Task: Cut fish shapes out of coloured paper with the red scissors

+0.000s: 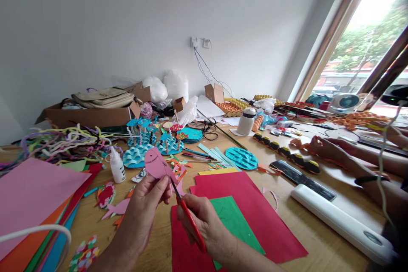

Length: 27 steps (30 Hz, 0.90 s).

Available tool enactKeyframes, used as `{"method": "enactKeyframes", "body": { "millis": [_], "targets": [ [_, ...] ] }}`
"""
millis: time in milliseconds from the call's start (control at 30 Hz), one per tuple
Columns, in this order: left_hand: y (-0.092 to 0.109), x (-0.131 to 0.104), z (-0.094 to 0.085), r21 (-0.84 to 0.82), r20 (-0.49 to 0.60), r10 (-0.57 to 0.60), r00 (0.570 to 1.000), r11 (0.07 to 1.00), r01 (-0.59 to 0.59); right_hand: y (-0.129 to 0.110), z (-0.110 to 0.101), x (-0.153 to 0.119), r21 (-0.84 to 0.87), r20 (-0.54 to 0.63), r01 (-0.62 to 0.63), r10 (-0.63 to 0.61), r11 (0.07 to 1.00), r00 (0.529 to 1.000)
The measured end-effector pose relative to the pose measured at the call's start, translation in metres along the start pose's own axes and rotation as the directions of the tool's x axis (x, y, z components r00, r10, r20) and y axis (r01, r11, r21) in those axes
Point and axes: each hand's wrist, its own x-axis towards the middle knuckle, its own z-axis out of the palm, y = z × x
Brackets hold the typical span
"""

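Between thumb and fingers, my left hand (pixel 148 202) pinches a pink paper cutout (pixel 155 162) shaped like a fish, with pencil lines on it. My right hand (pixel 204 219) grips red-handled scissors (pixel 193 226); their dark blades reach the lower right edge of the pink paper. Below my right hand lie a green sheet (pixel 237 225) and red sheets (pixel 264 216). Left of my left hand, another pink paper fish (pixel 117 207) rests on the table. A white glue bottle (pixel 117 165) stands upright beyond it.
Stacked coloured paper (pixel 41 195) lies at the left, near tangled pipe cleaners (pixel 63 144). Blue wave-patterned discs (pixel 134 156) bear paper fish. A white elongated device (pixel 341 221) lies at the right. Another person's hands (pixel 325 146) work near a black-and-yellow egg-carton strip (pixel 283 151).
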Motion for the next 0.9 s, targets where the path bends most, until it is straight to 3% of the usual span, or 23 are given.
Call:
{"method": "enactKeyframes", "body": {
  "millis": [300, 900],
  "targets": [
    [0.0014, 0.0023, -0.0028, 0.104, 0.0, 0.03, 1.0, 0.994, -0.03, 0.0013, 0.0012, -0.0008, -0.015, -0.004, 0.008, -0.008, 1.0, 1.0],
    [0.0061, 0.0018, -0.0064, 0.159, 0.025, 0.06, 0.998, 0.985, -0.063, -0.0009, 0.0007, -0.0021, -0.034, 0.007, 0.004, -0.004, 0.999, 1.0]
  ]
}}
